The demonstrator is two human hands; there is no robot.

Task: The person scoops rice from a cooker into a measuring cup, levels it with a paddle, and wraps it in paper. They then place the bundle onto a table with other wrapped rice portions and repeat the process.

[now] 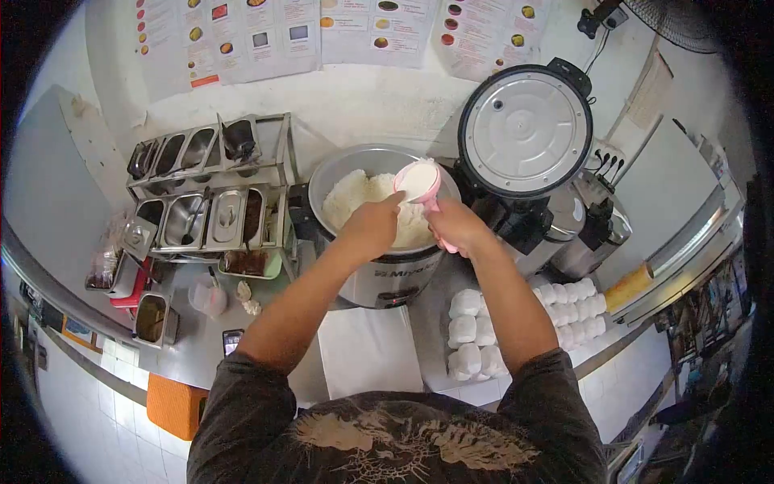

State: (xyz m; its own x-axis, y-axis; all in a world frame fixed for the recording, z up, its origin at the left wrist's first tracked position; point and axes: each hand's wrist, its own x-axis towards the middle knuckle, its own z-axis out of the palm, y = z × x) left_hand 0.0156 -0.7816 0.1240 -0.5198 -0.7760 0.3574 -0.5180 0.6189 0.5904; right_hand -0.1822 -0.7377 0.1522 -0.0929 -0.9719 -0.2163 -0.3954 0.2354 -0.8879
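Observation:
A large open rice cooker point(390, 282) stands in front of me with white rice point(348, 194) inside. My right hand point(457, 223) is closed round the handle of a pink scoop point(430, 200), which is over the pot with its bowl facing up and white contents in it. My left hand point(372, 227) reaches over the rice, its index finger pointing at the scoop's rim and seemingly touching it. The other fingers are curled, and whether they hold anything is hidden.
Metal containers point(184, 219) fill a rack at the left. The cooker's round lid point(524, 129) stands raised behind right. White wrapped bundles point(463, 329) sit at the right, and white paper sheets point(369, 351) lie before the cooker. A phone point(232, 340) lies left.

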